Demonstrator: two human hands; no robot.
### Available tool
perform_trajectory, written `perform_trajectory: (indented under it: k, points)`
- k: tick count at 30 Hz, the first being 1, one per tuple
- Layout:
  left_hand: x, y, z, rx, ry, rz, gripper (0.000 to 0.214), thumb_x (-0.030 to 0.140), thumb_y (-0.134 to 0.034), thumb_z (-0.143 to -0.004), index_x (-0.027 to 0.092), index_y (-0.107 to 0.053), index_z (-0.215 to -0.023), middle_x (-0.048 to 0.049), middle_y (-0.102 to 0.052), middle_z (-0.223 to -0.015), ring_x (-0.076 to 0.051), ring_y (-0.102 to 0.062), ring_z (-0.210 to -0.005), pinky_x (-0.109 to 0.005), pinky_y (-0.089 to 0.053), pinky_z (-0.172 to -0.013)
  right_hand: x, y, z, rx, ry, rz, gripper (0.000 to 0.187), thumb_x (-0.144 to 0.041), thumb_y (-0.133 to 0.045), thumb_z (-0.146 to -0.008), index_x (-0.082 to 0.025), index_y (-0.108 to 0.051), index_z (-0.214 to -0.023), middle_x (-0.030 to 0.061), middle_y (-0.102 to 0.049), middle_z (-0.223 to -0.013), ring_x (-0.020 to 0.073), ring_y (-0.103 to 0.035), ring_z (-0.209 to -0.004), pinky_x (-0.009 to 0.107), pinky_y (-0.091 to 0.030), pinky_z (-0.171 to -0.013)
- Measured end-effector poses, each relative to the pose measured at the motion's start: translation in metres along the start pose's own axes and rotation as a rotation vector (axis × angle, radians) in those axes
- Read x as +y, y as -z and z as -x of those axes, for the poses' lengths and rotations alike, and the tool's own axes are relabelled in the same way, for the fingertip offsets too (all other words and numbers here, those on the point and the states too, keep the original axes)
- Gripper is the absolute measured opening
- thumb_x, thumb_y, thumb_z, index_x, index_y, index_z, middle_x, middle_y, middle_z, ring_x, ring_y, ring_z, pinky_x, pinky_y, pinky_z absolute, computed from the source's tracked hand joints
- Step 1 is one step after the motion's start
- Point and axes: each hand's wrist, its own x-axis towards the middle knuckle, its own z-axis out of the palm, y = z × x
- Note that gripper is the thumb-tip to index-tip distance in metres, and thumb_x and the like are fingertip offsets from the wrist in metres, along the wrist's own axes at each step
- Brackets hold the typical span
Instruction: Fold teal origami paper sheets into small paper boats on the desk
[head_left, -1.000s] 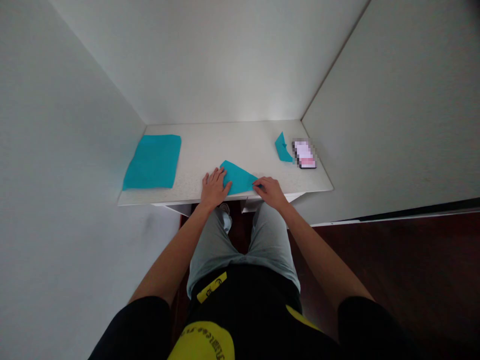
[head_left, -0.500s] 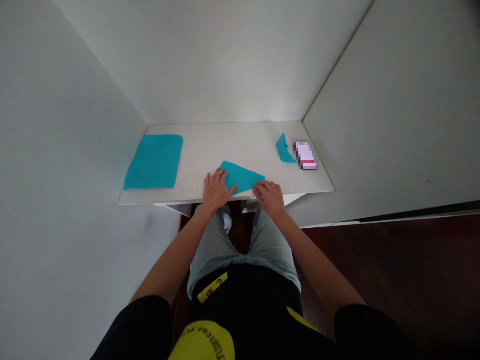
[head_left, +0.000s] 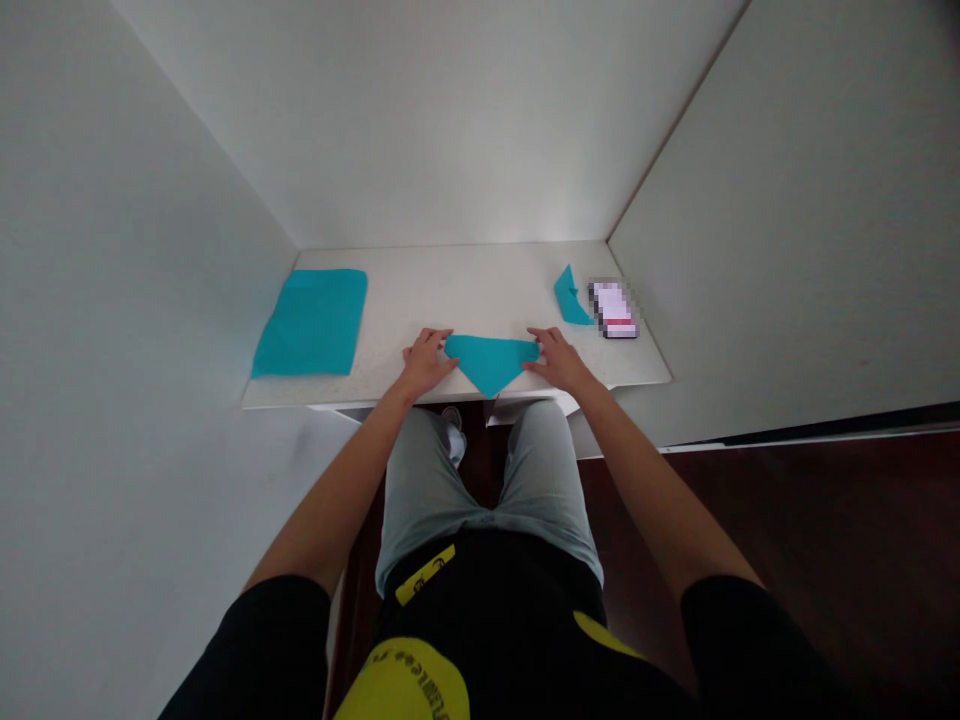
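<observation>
A folded turquoise paper (head_left: 489, 362) lies near the front edge of the white tabletop, its long side away from me and one corner pointing at my body. At its left end, my left hand (head_left: 427, 363) holds it with the thumb by the lower edge and the fingers by the upper corner. My right hand (head_left: 557, 359) grips the opposite end in much the same way, thumb below and index finger above. To the right, a small folded paper boat (head_left: 570, 300) of the same colour rests on the surface.
On the left of the white tabletop (head_left: 450, 285) lies a flat turquoise sheet (head_left: 311, 325), possibly a stack. A phone (head_left: 614, 308) with a blurred, lit screen sits at the right, beside the boat. Walls (head_left: 465, 120) enclose the table at the back and both sides.
The folded paper has turned so that its long side is now level and a corner faces me. My right hand has moved up and my left hand has shifted off its top to the end.
</observation>
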Motion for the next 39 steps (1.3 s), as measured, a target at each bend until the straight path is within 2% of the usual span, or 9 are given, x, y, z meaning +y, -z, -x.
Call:
perform_trajectory:
  k: [3, 7, 10, 13, 19, 22, 27, 34, 39]
  points:
    - [-0.004, 0.010, -0.018, -0.114, 0.027, 0.003, 0.075, 0.036, -0.084, -0.085, 0.032, -0.056, -0.155, -0.0094, -0.045, -0.163, -0.028, -0.069, -0.123, -0.050, -0.049, -0.110, 0.011, 0.004, -0.016, -0.108, 0.097, 0.002, 0.063, -0.034, -0.085, -0.088, -0.021, -0.065, -0.146, 0.0162, -0.061, -0.143, 0.0304, -0.069, -0.113, 0.045, -0.057, -0.102]
    - [-0.004, 0.018, -0.035, -0.232, 0.058, 0.016, 0.063, 0.037, -0.091, -0.078, 0.028, -0.068, -0.136, -0.0088, -0.051, -0.153, -0.025, -0.071, -0.113, -0.047, -0.051, -0.110, 0.019, 0.006, -0.030, -0.155, 0.133, 0.068, 0.049, -0.036, -0.090, -0.084, -0.022, -0.074, -0.127, 0.0165, -0.064, -0.137, 0.0377, -0.062, -0.126, 0.053, -0.050, -0.111]
    - [0.001, 0.019, -0.040, -0.222, 0.098, 0.019, 0.059, 0.039, -0.093, -0.076, 0.023, -0.068, -0.127, -0.0103, -0.059, -0.144, -0.026, -0.070, -0.112, -0.045, -0.053, -0.105, 0.021, 0.006, -0.036, -0.172, 0.103, 0.095, 0.065, -0.040, -0.092, -0.080, -0.021, -0.068, -0.138, 0.0175, -0.064, -0.138, 0.0392, -0.061, -0.125, 0.054, -0.050, -0.109]
    - [0.004, 0.016, -0.042, -0.197, 0.109, 0.033, 0.067, 0.039, -0.094, -0.075, 0.023, -0.063, -0.132, -0.0103, -0.068, -0.135, -0.031, -0.069, -0.117, -0.048, -0.051, -0.106, 0.021, 0.006, -0.039, -0.204, 0.085, 0.110, 0.077, -0.043, -0.092, -0.080, -0.020, -0.062, -0.147, 0.0183, -0.066, -0.138, 0.0394, -0.061, -0.126, 0.053, -0.049, -0.108]
    - [0.002, 0.008, -0.040, -0.136, 0.114, 0.098, 0.056, 0.034, -0.090, -0.079, 0.027, -0.067, -0.130, -0.0043, -0.077, -0.118, -0.028, -0.072, -0.109, -0.045, -0.049, -0.103, 0.017, 0.009, -0.033, -0.189, 0.125, 0.131, 0.058, -0.044, -0.088, -0.084, -0.022, -0.069, -0.133, 0.0152, -0.069, -0.132, 0.0368, -0.063, -0.120, 0.047, -0.049, -0.100]
    - [0.000, 0.005, -0.033, -0.081, 0.030, 0.124, 0.042, 0.029, -0.084, -0.084, 0.029, -0.074, -0.125, -0.0013, -0.078, -0.109, -0.024, -0.072, -0.100, -0.042, -0.051, -0.100, 0.011, 0.012, -0.020, -0.129, 0.174, 0.101, 0.040, -0.039, -0.084, -0.089, -0.023, -0.071, -0.122, 0.0120, -0.072, -0.126, 0.0332, -0.064, -0.116, 0.042, -0.046, -0.095]
    - [-0.005, -0.001, -0.011, 0.020, -0.274, 0.052, 0.025, 0.019, -0.069, -0.093, 0.026, -0.083, -0.112, -0.0066, -0.078, -0.111, -0.026, -0.070, -0.110, -0.042, -0.054, -0.102, -0.005, 0.010, 0.005, -0.009, 0.201, 0.087, 0.011, -0.030, -0.075, -0.097, -0.023, -0.074, -0.106, 0.0073, -0.076, -0.112, 0.0276, -0.067, -0.106, 0.038, -0.043, -0.089]
    - [-0.005, -0.013, 0.037, 0.074, -0.419, -0.182, 0.042, 0.015, -0.056, -0.099, 0.026, -0.076, -0.134, -0.0074, -0.075, -0.141, -0.028, -0.066, -0.132, -0.052, -0.046, -0.119, -0.024, -0.002, 0.029, 0.079, 0.149, 0.199, 0.017, -0.025, -0.063, -0.104, -0.022, -0.077, -0.113, 0.0113, -0.078, -0.120, 0.0302, -0.067, -0.111, 0.042, -0.045, -0.091]
    - [0.013, -0.033, 0.058, 0.103, -0.420, -0.243, 0.049, 0.028, -0.055, -0.102, 0.011, -0.063, -0.148, -0.0179, -0.057, -0.164, -0.031, -0.049, -0.157, -0.051, -0.032, -0.135, -0.047, -0.015, 0.043, 0.073, 0.146, 0.245, 0.029, -0.022, -0.055, -0.106, -0.018, -0.075, -0.127, 0.0142, -0.075, -0.139, 0.0316, -0.067, -0.125, 0.047, -0.047, -0.106]
